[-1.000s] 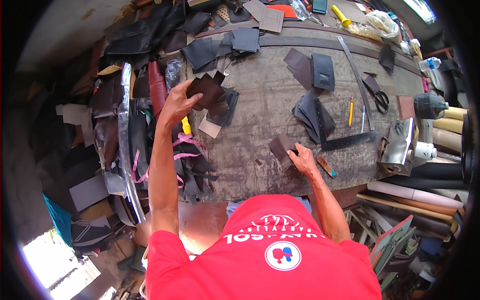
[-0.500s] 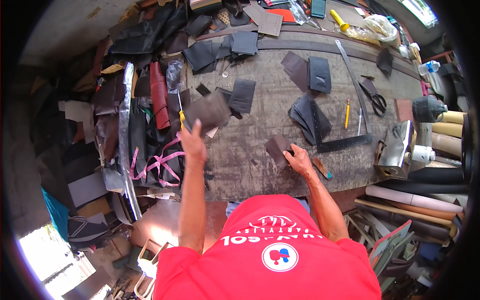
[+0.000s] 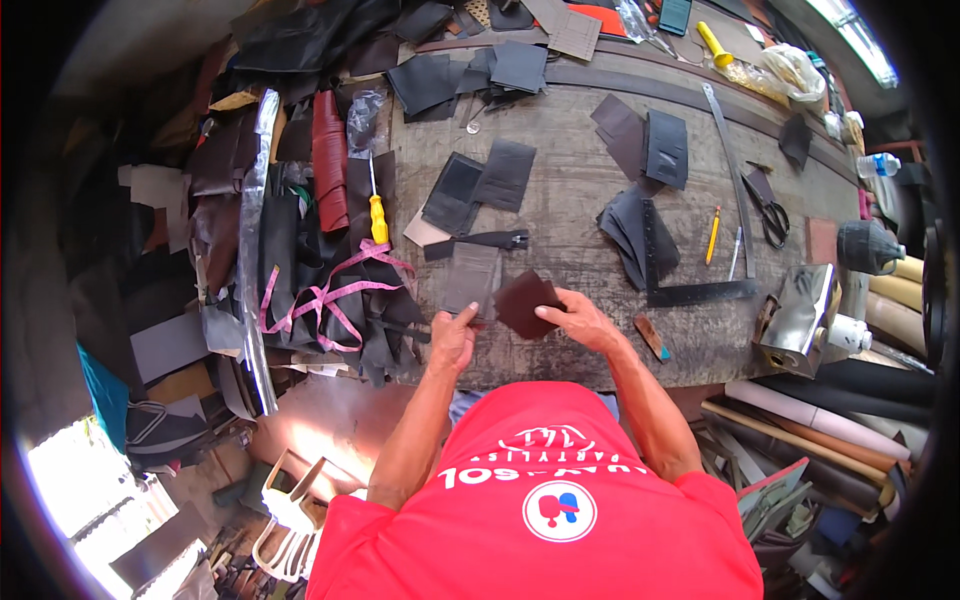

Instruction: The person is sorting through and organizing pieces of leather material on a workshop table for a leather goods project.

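**A crowded workshop, with the action at the near edge**

Here we are at a scuffed worktop (image 3: 570, 230), with heaps of dark scraps (image 3: 230, 165) crowding the left and rolls of material (image 3: 815, 402) stacked at the right. Centre stage, near side: two hands, two brown holds!

The left hand (image 3: 453, 342) has a grey-brown piece (image 3: 471, 275) by its near end, thumb on top, the other fingers mostly hidden; it looks like a light pinch, leaving most of the face uncovered. Just to the right, the right hand (image 3: 583, 322) pinches a dark brown stack (image 3: 526, 305) by its right edge, thumb flat across the top, a grip that probably stops the layers sliding apart. The corners point every way, so they're not squared up.

Just beyond lies a black strip (image 3: 476, 245), then two black pieces (image 3: 507, 175), overlapping, seemingly parked within easy reach of the left. Over on the right, a black L-shaped square (image 3: 703, 293) lies against fanned dark pieces (image 3: 622, 235), perhaps weighing them down. Pencil (image 3: 713, 236) and scissors (image 3: 772, 218) sit to its right, handy yet out of the way, while the yellow-handled screwdriver (image 3: 378, 220) rests among the left-hand scraps, above a tangled pink tape (image 3: 325, 297).
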Demonstrator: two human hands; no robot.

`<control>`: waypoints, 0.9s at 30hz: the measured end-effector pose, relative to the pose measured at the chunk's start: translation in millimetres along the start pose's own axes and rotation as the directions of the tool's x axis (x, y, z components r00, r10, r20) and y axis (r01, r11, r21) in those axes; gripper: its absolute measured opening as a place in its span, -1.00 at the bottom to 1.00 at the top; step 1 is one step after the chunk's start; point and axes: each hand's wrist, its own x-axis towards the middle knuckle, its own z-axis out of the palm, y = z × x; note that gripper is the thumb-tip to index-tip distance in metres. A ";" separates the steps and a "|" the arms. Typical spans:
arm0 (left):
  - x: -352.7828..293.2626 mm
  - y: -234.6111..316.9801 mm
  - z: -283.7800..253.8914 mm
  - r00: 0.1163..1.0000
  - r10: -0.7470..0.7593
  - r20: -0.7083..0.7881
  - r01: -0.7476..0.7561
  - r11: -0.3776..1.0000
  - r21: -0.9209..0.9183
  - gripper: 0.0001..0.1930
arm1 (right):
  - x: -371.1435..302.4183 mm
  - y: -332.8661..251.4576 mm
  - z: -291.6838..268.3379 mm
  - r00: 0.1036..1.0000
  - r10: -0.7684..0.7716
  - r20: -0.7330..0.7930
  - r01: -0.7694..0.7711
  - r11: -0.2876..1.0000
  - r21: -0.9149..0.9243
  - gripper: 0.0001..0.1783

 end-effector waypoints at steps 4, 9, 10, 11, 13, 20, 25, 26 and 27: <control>-17.2 0.0 17.8 0.996 -0.075 0.036 0.065 0.971 0.228 -0.65 | 30.7 6.1 22.7 0.976 0.217 0.035 -0.219 0.948 0.231 -0.63; 4.1 31.8 -6.9 0.980 0.197 0.041 -0.146 0.557 0.817 -0.71 | 48.0 29.3 32.6 0.976 0.203 -0.081 -0.192 0.973 0.130 -0.64; 13.6 39.5 -9.1 0.920 0.387 0.056 -0.214 0.377 0.901 -0.71 | 44.3 24.1 33.4 0.979 0.186 -0.082 -0.182 0.982 0.050 -0.65; 24.4 42.6 -5.6 0.822 0.521 0.230 -0.377 0.196 0.905 -0.71 | 44.1 27.9 33.2 0.977 0.198 -0.074 -0.191 0.977 0.093 -0.65; 37.9 52.5 7.0 0.510 0.643 0.571 -0.583 -0.229 0.780 -0.70 | 42.8 32.2 32.8 0.975 0.217 -0.057 -0.203 0.962 0.184 -0.65; 47.4 26.4 -0.3 0.528 0.554 0.643 -0.569 -0.331 0.753 -0.78 | 9.3 15.4 11.7 0.998 0.068 0.000 -0.067 0.975 0.213 -0.60; 57.2 86.9 35.5 0.362 0.780 0.511 -0.669 -0.164 0.725 -0.84 | -22.1 39.0 -42.3 0.968 0.118 -0.223 -0.068 0.973 0.222 -0.65; 69.8 102.7 38.6 0.345 0.806 0.481 -0.656 -0.159 0.737 -0.84 | -22.5 45.1 -47.4 0.965 0.128 -0.230 -0.079 0.975 0.210 -0.66; 78.2 118.6 45.5 0.315 0.846 0.431 -0.671 -0.123 0.732 -0.86 | -21.6 49.7 -50.5 0.962 0.135 -0.238 -0.089 0.977 0.196 -0.68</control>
